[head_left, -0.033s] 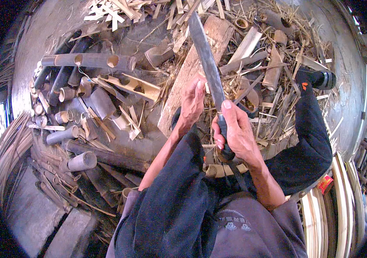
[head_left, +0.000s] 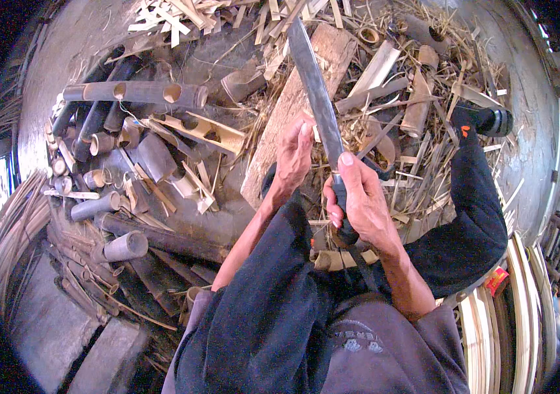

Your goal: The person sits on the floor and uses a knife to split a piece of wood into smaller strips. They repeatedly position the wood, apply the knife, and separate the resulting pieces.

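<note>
My right hand [head_left: 364, 200] is closed round the dark handle of a long-bladed knife [head_left: 317, 92], its thumb lying along the top of the grip. The straight grey blade points up and away, leaning left. Just left of the blade, my left hand [head_left: 293, 156] has its fingers curled in and its thumb pressed toward them. A small pale piece [head_left: 317, 134] shows between that thumb and the blade; I cannot tell whether the hand grips it. Below and beyond both hands lies a thick, rough wooden plank [head_left: 270, 154], slanting away to the upper right.
Cut bamboo tubes [head_left: 132, 94] and short sections [head_left: 125, 246] crowd the floor at left. Split pieces and shavings [head_left: 417, 111] are strewn at the far right. Pale strips [head_left: 162, 20] are heaped at the far edge. Long slats [head_left: 519, 315] stand by my right side.
</note>
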`<move>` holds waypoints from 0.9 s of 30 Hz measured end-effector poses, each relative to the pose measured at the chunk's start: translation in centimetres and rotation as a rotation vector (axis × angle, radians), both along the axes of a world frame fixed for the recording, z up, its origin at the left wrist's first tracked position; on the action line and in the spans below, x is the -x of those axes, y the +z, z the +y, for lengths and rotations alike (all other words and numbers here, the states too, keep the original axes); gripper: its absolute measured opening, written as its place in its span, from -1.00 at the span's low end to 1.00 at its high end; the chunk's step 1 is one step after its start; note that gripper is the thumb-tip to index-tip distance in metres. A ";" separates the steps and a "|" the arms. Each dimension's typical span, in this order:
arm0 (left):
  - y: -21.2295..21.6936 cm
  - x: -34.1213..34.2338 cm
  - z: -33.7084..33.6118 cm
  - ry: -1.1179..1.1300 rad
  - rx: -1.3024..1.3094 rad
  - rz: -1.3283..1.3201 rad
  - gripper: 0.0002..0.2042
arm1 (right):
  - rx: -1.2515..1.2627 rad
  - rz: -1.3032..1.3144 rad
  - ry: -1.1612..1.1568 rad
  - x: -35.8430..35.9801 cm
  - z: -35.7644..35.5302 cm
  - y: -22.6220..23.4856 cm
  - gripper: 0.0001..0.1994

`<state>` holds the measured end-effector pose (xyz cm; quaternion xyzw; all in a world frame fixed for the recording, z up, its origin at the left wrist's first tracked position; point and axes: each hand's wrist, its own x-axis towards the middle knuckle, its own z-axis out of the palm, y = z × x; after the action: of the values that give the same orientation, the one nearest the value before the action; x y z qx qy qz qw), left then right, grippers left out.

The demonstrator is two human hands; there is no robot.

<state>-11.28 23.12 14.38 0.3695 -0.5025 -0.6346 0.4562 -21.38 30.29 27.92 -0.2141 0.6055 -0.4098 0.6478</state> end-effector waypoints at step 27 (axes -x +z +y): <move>1.1 1.3 -1.9 0.033 0.098 -0.006 -0.66 | 0.040 0.372 0.084 -0.2 -0.5 0.1 -0.54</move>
<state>-12.60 21.26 15.52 0.3568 -0.5281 -0.6007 0.4827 -21.21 29.81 28.00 -0.3241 0.6971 -0.3479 0.5367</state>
